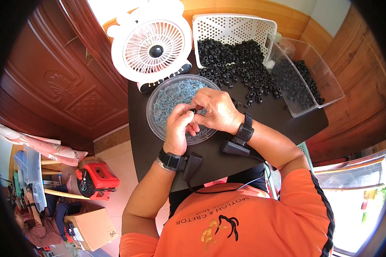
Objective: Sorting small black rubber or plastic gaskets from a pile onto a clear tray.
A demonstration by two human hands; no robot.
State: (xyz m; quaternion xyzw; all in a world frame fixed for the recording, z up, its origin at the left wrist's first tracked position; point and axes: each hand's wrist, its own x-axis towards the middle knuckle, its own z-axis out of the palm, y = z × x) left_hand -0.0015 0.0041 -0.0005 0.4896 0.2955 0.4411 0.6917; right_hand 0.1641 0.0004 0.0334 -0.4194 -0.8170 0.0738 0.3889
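The cable (pixel 214 192) across your shirt (pixel 270 218) could catch and tug your hands if you reach far. Your left hand (pixel 178 127) pinches a small black piece (pixel 194 111) over the round tub (pixel 149 107). Your right hand (pixel 218 108) bends in close to it, but its fingertips are hidden, so I can't tell if it grips. If your pinch slips, the piece could drop among the tiny shiny bits (pixel 167 100) below. Bumping the tub could spill them. Farther off, loose black pieces (pixel 253 77) lie outside the white basket (pixel 208 25); a knock could roll some off the table (pixel 287 128).
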